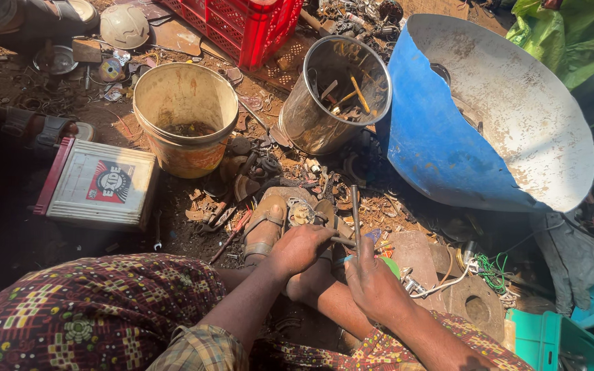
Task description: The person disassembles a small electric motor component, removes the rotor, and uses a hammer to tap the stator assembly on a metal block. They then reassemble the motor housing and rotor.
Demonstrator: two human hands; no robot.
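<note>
Scrap metal litters the dirt ground where the person sits, and three open containers stand among it toward the far side. One cream plastic bucket (185, 124) holds only a dark layer of small bits at its bottom. One steel can (335, 93), tilted a little, has a few rods and metal pieces inside. One large blue drum (441, 137) lies on its side toward the far right, its pale, stained inside showing. A red plastic crate (242, 24) sits at the far edge, and one white car battery (100, 183) with a red rim rests on the left.

Close in, between the person's knees, a thin grey metal rod (356, 213) stands nearly upright, its lower end down among the hands. The right hand (376, 285) is closed around its base in a firm grip. The left hand (300, 247) is curled shut over a small metal part (342, 241) just beside the rod; I cannot make out that part's shape. A sandalled foot (264, 227) rests just beyond the hands, and a tangle of green wire (493, 271) lies to the right.
</note>
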